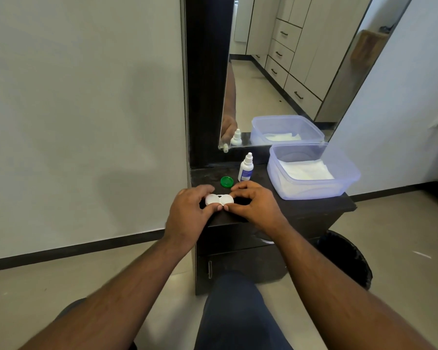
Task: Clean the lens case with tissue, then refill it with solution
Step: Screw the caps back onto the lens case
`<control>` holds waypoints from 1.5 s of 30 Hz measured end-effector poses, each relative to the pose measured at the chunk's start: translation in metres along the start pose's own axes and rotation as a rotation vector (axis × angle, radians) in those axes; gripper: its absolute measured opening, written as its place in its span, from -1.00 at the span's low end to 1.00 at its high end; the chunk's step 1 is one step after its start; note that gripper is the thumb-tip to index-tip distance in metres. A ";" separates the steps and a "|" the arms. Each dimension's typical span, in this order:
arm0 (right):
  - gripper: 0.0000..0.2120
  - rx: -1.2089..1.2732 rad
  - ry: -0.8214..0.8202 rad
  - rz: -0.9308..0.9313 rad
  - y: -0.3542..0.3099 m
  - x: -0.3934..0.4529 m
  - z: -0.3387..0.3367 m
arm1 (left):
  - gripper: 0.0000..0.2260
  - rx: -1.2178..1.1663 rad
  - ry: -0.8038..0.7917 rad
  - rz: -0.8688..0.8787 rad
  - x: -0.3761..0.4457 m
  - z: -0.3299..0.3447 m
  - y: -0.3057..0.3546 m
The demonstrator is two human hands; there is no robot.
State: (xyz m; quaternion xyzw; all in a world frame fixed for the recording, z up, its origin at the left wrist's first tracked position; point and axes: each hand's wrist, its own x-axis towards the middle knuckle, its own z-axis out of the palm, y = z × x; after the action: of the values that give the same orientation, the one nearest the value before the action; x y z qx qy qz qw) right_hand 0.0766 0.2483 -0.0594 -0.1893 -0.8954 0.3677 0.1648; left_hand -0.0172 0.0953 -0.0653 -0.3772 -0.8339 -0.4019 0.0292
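We see our left hand point(187, 210) at the near edge of the dark counter point(301, 208), fingers curled over the white lens case point(219, 199), thumb and fingertips pinching its left well; the case lies flat between both hands, at two o'clock from the left hand and at ten o'clock from the right; its two round wells sit side by side, and whether the white lid is on either we cannot tell; a loose green cap point(226, 181) rests on the counter just beyond the case, at twelve o'clock from it and apart from the fingers; the solution bottle point(245, 168), white with a blue label, stands upright at one o'clock from the case, capped, near the mirror point(276, 72); our right hand point(256, 204) curls round the right end of the case, fingertips pinching its right well, thumb meeting the left thumb at the near rim; at three o'clock on the counter stands a clear bluish plastic tub point(349, 173) holding folded white tissue point(306, 170), well apart from both hands.
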 end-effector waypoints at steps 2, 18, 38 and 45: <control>-0.72 -0.010 -0.001 -0.006 0.000 0.000 0.000 | -0.65 0.055 -0.047 0.017 0.003 -0.002 -0.001; -0.73 -0.001 0.002 0.023 0.001 0.002 0.002 | -0.73 -0.057 -0.104 0.005 0.003 -0.016 -0.006; -0.74 -0.015 0.009 0.019 0.001 0.002 0.002 | -0.78 -0.121 0.014 -0.017 -0.001 -0.016 -0.008; -0.72 -0.024 0.011 0.018 0.000 0.002 0.002 | -0.72 0.027 -0.073 0.006 0.009 -0.003 -0.004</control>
State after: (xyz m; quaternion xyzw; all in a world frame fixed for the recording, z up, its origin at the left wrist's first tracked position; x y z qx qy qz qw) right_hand 0.0739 0.2477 -0.0609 -0.2014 -0.8971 0.3575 0.1638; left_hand -0.0265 0.0967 -0.0623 -0.3936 -0.8387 -0.3765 0.0050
